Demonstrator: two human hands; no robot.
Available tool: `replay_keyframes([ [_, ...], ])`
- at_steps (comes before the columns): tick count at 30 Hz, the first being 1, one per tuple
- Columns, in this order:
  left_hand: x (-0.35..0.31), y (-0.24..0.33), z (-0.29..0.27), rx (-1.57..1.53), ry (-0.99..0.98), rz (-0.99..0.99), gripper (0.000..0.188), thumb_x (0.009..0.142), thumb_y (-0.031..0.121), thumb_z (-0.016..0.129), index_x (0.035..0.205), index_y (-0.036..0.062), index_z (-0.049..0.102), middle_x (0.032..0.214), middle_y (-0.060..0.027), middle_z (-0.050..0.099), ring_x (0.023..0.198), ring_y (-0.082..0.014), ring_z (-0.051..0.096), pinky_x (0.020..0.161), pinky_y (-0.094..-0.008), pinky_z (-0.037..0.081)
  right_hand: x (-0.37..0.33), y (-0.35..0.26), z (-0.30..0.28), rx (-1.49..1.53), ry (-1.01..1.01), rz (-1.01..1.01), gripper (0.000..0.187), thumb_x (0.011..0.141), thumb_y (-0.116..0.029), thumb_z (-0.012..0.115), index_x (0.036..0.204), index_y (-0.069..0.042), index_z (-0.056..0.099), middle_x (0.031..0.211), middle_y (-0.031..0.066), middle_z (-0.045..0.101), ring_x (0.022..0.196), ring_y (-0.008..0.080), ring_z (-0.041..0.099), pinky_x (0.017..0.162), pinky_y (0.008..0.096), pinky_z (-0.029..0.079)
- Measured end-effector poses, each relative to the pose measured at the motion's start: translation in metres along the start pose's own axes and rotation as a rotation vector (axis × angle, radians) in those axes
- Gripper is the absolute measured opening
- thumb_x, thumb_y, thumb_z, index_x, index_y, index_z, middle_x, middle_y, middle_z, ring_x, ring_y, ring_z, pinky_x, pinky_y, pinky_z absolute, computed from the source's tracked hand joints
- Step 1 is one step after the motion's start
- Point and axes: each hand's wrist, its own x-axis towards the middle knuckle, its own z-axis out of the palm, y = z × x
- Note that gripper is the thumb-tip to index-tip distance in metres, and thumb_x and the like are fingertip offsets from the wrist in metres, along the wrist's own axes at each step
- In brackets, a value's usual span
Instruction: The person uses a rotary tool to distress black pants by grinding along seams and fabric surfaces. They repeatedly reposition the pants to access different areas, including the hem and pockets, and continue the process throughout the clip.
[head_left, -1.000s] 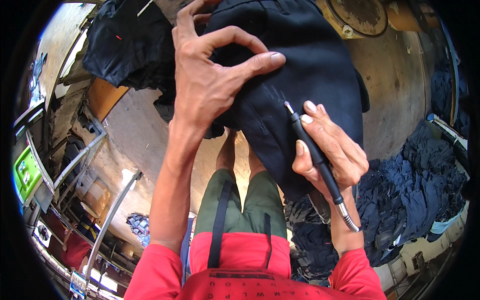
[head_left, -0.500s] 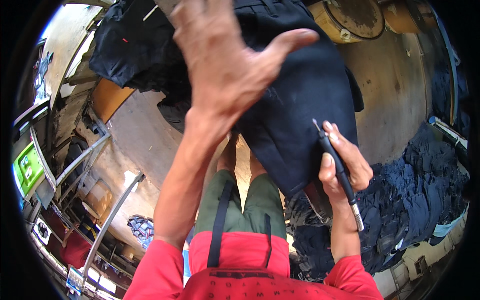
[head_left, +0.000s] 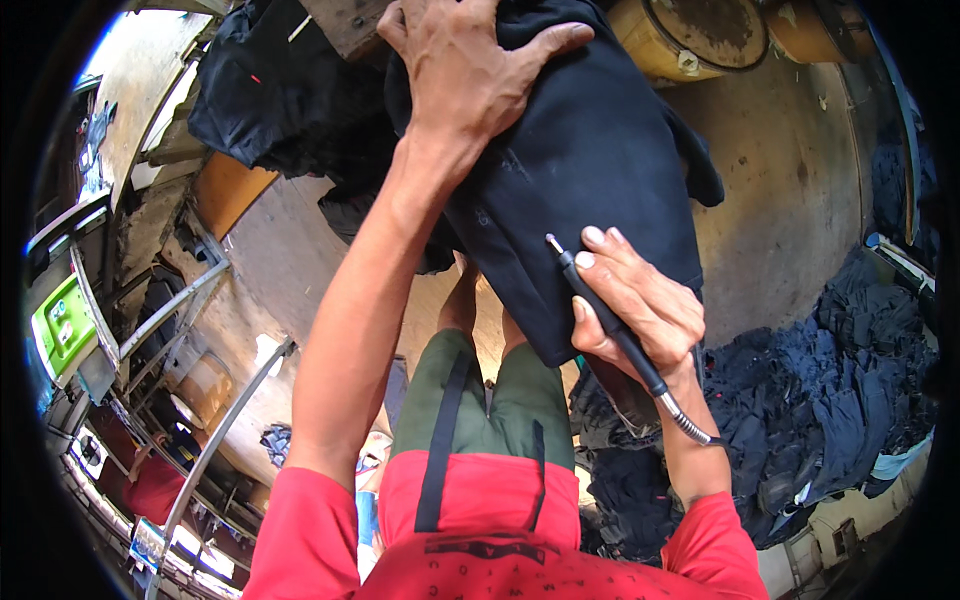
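Lying at centre: a black garment (head_left: 625, 155), beneath both hands, its lower corner near the green shorts (head_left: 440, 400); its support is hidden.
Pale marks (head_left: 514, 166): light scuffs on the cloth, between the left hand and the tool.
Black pen-shaped tool (head_left: 602, 306): slanted over the garment, metal tip (head_left: 550, 240) toward the cloth; contact cannot be told.
Right hand (head_left: 655, 310): fingers closed round the tool's barrel, thumb opposing.
Left hand (head_left: 460, 80): laid over the garment's upper part, thumb stretched wide; the other fingertips are partly out of view, so whether they pinch cloth cannot be told.
Handling of tool and cloth: judged best with the left hand pressing the fabric smooth, the tip held at a steady slant, away from folds and skin, and the coiled metal sleeve (head_left: 683, 418) free of snags.
Lettering: dark printed characters on the red shirt (head_left: 490, 490), inverted in this view; none stands out on tool or garment.
Red fleck (head_left: 256, 79): on the dark bundle (head_left: 290, 100) at upper left, too small to identify as a label.
Surroundings: dark cloth pile (head_left: 800, 400) at right; yellowish drum (head_left: 640, 40) beyond the garment.
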Motion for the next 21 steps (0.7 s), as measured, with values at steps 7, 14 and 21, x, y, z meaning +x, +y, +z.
replay_keyframes([
  [7, -0.004, -0.001, -0.001, -0.013, 0.003, 0.001, 0.048, 0.084, 0.046, 0.092, 0.114, 0.0106, 0.080, 0.121, -0.0098, 0.068, 0.124, -0.0312, 0.060, 0.114, -0.0477, 0.036, -0.008, 0.000, -0.006, -0.025, -0.020, 0.009, 0.027, 0.082, -0.002, 0.083, 0.109, 0.005, 0.081, 0.102, 0.0173, 0.082, 0.111, 0.0357, 0.082, 0.103, 0.0485, 0.067],
  [14, -0.004, 0.002, -0.001, -0.018, 0.035, -0.010, 0.049, 0.083, 0.046, 0.094, 0.113, 0.0095, 0.080, 0.122, -0.0112, 0.069, 0.126, -0.0326, 0.059, 0.117, -0.0488, 0.037, -0.015, 0.000, -0.011, -0.027, -0.014, 0.028, 0.029, 0.082, -0.001, 0.083, 0.110, 0.005, 0.081, 0.104, 0.0182, 0.082, 0.111, 0.0362, 0.082, 0.102, 0.0482, 0.067],
  [21, -0.002, 0.000, 0.000, -0.008, -0.005, -0.035, 0.049, 0.083, 0.046, 0.094, 0.113, 0.0100, 0.081, 0.122, -0.0112, 0.069, 0.128, -0.0326, 0.059, 0.117, -0.0490, 0.036, -0.025, 0.002, -0.016, -0.036, -0.008, 0.047, 0.030, 0.081, -0.001, 0.081, 0.110, 0.005, 0.081, 0.105, 0.0194, 0.082, 0.110, 0.0369, 0.082, 0.103, 0.0481, 0.067],
])
